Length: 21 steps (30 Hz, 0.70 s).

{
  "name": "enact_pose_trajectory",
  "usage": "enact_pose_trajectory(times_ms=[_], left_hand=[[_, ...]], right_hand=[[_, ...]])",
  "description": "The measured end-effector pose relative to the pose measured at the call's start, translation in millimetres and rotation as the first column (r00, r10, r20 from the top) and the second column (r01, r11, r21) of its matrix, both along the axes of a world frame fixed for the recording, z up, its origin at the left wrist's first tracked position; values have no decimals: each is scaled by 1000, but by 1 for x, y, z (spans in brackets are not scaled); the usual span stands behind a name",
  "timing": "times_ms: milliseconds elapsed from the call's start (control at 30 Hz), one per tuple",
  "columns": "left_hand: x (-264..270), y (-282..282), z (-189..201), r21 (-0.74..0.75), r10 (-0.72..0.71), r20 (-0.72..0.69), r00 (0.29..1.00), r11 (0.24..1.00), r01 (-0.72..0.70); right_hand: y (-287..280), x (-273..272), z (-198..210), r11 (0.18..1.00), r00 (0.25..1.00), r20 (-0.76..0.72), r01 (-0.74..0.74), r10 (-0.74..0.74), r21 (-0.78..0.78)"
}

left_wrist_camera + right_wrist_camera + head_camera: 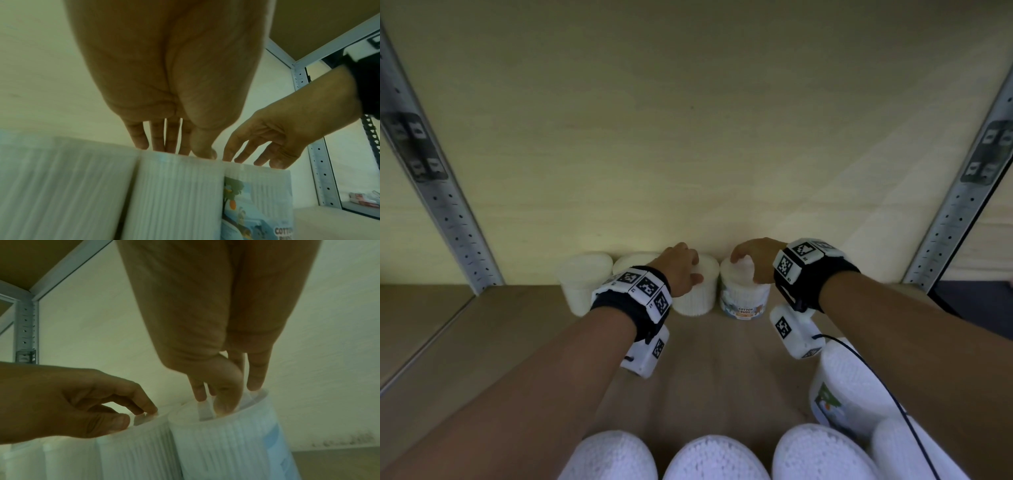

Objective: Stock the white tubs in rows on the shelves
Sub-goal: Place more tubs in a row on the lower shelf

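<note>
my left hand (681,270) gripped the top of one white tub (697,291) and my right hand (753,260) pinched the lid of the labelled tub (744,298) beside it, in the back row on the shelf (722,349).

The person is wearing a black band on each bare forearm, the left wrist band (631,301) and the right wrist band (808,274). White blocks printed with black square markers are sitting on top of each. A white camera box (796,334) is hanging below each wrist, a thin dark cable (873,380) trailing from the right one toward 5 o'clock.
</note>
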<state>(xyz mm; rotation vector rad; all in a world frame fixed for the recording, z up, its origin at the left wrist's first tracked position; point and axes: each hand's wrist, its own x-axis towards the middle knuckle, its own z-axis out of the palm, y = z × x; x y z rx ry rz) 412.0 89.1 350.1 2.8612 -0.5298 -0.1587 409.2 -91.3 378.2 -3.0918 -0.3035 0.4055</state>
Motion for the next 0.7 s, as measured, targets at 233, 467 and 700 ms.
enact_pose_trajectory(times_ms=[233,467,700], left_hand=[[0,3,4,-17,-12,-67,998,1000,11],[0,-1,10,74,-86,-35,996,993,88],[5,-4,-1,-124,39,52,998,992,-32]], right_hand=[[1,-3,-2,999,1000,21,-23,23,-32],[0,-3,0,999,1000,6,-18,19,-29],[2,0,-2,1000,1000,13,-1,1,-12]])
